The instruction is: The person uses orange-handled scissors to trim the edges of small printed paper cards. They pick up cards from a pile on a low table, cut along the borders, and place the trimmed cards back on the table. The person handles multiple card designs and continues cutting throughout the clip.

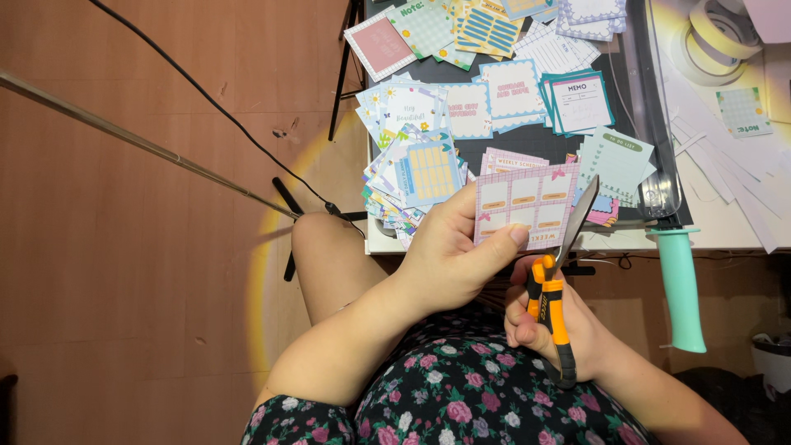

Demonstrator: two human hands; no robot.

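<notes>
Closely, left hand (449,255) pinching pink card (527,206), right hand (548,325) clenching scissors (554,280) at card's right edge

Warm, fairly bright light w/ ring-shaped glow on floor (276,247); edges perhaps slightly distorted.

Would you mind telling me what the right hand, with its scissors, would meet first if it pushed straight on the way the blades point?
The right hand aims the scissors up and right along the pink card edge. Past it, they would probably meet the pale green note sheet on the desk, though depth is unclear.
</notes>
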